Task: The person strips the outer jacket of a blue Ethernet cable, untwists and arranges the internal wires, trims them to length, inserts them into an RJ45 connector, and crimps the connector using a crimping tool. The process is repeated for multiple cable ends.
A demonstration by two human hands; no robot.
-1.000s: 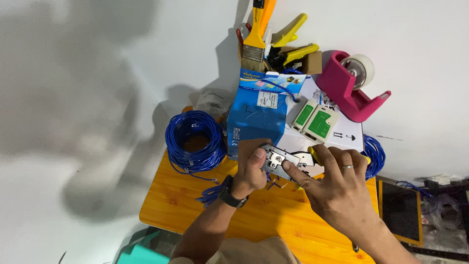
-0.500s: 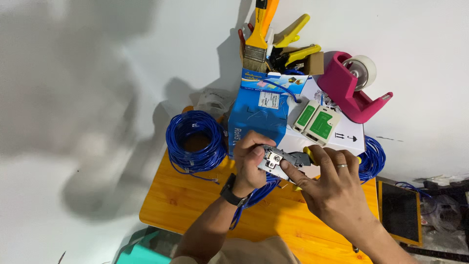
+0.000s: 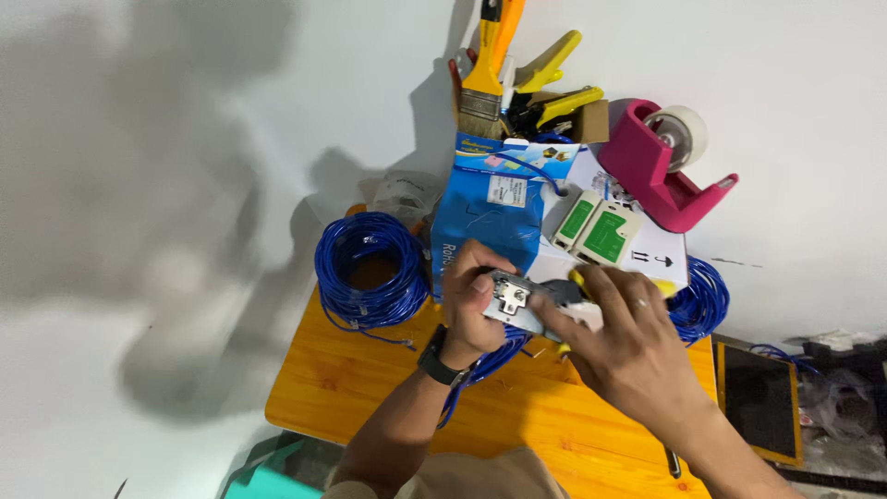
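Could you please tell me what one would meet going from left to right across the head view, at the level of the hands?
Coiled blue cable → left hand → grey metal crimping tool → right hand → second blue cable coil → black flat panel with orange edge.

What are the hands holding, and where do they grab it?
Both hands grip a metal crimping tool: left hand at its head, right hand around its handles.
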